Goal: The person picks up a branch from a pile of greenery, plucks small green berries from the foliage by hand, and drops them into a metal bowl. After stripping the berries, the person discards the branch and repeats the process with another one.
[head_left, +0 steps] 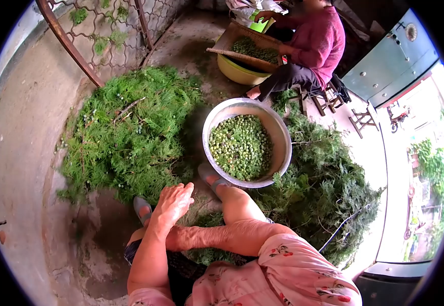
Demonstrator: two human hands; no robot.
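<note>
My left hand [174, 204] is raised in front of my lap, back upward, with the fingers curled; whatever they hold, if anything, is hidden. My right forearm crosses my lap to the left, and my right hand [175, 238] passes against and under my left forearm, so its fingers are out of sight. Beyond my knees stands a wide metal basin [283, 137] partly filled with small round green berries [239, 145]. A heap of cut evergreen branches [130, 132] lies on the floor just past my left hand.
A second pile of evergreen branches [324, 188] lies right of the basin. Farther back, a seated person [316, 46] holds a woven tray [232, 38] of berries over a yellow tub [239, 72]. A small wooden stool [363, 122] stands near the doorway, and a metal lattice [109, 30] leans at left.
</note>
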